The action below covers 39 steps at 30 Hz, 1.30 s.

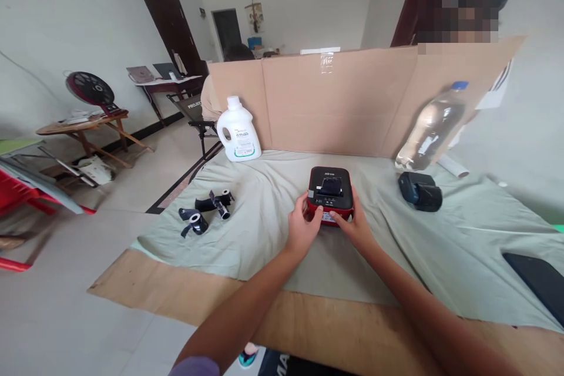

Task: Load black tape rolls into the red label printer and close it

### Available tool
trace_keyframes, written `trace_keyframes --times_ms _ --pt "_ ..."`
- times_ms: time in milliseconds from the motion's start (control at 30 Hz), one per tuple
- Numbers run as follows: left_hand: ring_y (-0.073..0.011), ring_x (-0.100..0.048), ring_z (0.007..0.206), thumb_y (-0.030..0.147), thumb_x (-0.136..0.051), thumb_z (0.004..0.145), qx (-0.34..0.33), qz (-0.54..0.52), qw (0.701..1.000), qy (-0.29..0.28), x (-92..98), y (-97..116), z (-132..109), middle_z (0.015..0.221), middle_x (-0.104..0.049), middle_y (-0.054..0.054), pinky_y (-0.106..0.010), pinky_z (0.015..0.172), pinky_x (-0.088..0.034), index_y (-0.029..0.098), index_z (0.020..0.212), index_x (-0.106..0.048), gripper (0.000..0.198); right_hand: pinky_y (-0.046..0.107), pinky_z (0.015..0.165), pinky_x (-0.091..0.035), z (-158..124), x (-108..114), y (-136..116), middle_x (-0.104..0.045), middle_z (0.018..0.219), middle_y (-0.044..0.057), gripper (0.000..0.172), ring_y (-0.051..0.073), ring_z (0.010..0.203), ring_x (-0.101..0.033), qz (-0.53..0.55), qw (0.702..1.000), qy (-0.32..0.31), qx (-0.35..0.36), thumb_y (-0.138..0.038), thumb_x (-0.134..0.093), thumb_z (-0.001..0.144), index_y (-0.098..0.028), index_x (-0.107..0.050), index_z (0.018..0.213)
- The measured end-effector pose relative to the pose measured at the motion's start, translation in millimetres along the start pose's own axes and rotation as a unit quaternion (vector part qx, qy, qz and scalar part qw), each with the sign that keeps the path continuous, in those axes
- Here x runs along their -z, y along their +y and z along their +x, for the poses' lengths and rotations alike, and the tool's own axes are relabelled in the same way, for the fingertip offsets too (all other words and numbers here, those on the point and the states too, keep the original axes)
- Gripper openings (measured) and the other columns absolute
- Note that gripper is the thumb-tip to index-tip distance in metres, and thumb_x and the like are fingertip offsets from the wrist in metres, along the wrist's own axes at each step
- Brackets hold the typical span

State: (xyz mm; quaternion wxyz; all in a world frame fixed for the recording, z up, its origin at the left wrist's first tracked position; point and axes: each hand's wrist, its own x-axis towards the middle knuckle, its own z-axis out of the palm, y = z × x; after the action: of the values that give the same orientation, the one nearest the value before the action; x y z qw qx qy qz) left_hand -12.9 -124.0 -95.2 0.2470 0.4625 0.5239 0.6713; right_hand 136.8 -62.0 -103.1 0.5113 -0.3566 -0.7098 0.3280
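Observation:
A small red and black label printer (330, 191) sits on the pale green cloth (264, 217) in the middle of the table. My left hand (303, 228) grips its near left corner. My right hand (355, 226) holds its near right side, thumb on the front edge. Both hands close around the printer's front. Two black ribbon rolls (207, 211) with loose tails lie on the cloth to the left, well apart from my hands.
A white detergent jug (238, 129) stands at the back left. A plastic bottle (434, 126) leans at the back right above a small black device (420, 191). A cardboard screen (343, 100) walls the far edge. A dark flat object (537, 282) lies at the right.

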Motion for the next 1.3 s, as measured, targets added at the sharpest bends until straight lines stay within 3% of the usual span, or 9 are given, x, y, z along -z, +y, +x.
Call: trace_keyframes --times_ms 300,500,833,1033,1167,1300 --pt "-0.0237 -0.065 0.122 0.036 -0.069 0.089 0.005 -0.008 1.0 -0.009 4.3 -2.8 -6.2 0.133 -0.066 -0.014 -0.04 0.103 -0.056 0.018 0.136 -0.056 0.051 0.056 0.122 -0.03 -8.1 -1.4 11.8 -0.034 0.16 0.016 0.094 0.033 0.149 -0.034 -0.045 0.999 0.003 -0.005 -0.051 -0.07 0.085 -0.025 -0.019 0.16" --pt "-0.0255 -0.063 0.125 0.038 -0.069 0.09 0.009 -0.006 1.0 -0.009 7.0 -3.4 -10.7 0.134 -0.066 -0.014 -0.04 0.101 -0.058 0.02 0.135 -0.058 0.051 0.056 0.122 -0.031 -11.0 -0.5 15.8 -0.033 0.16 0.015 0.093 0.031 0.147 -0.036 -0.039 0.999 -0.003 -0.002 -0.046 -0.069 0.086 -0.026 -0.017 0.16" --pt "-0.0261 -0.062 0.127 0.041 -0.068 0.09 0.006 -0.015 1.0 -0.022 13.0 -2.9 -13.2 0.135 -0.065 -0.013 -0.039 0.101 -0.058 0.02 0.133 -0.059 0.048 0.058 0.117 -0.035 -14.1 3.5 12.7 -0.042 0.147 0.014 0.083 0.032 0.139 -0.041 -0.122 0.99 0.015 0.075 -0.044 -0.068 0.087 -0.027 -0.027 0.156" --pt "-0.0256 -0.061 0.124 0.041 -0.06 0.095 -0.029 0.087 0.995 -0.035 21.3 0.0 -3.3 0.138 -0.063 -0.01 -0.038 0.097 -0.058 0.025 0.131 -0.063 0.039 0.056 0.115 -0.039 -12.8 5.8 1.8 -0.043 0.141 0.013 0.074 0.032 0.136 -0.044 -0.122 0.991 0.021 0.059 -0.046 -0.07 0.083 -0.029 -0.04 0.148" --pt "-0.0231 -0.061 0.117 0.042 -0.053 0.098 -0.059 0.128 0.989 -0.047 24.9 -2.9 4.9 0.126 -0.064 -0.01 -0.033 0.092 -0.055 0.024 0.119 -0.067 0.031 0.055 0.114 -0.039 -11.8 7.0 -1.7 -0.047 0.134 0.013 0.057 0.033 0.135 -0.045 -0.125 0.99 0.028 0.056 -0.046 -0.072 0.081 -0.026 -0.054 0.131" --pt "-0.0175 -0.063 0.093 0.043 -0.052 0.098 -0.028 0.093 0.993 -0.067 25.9 -10.6 10.6 0.104 -0.066 -0.007 -0.028 0.08 -0.053 0.022 0.114 -0.066 0.03 0.053 0.113 -0.041 -10.9 7.6 -1.8 -0.048 0.133 0.013 0.053 0.032 0.133 -0.047 -0.124 0.99 0.029 0.059 -0.045 -0.074 0.08 -0.026 -0.055 0.126"
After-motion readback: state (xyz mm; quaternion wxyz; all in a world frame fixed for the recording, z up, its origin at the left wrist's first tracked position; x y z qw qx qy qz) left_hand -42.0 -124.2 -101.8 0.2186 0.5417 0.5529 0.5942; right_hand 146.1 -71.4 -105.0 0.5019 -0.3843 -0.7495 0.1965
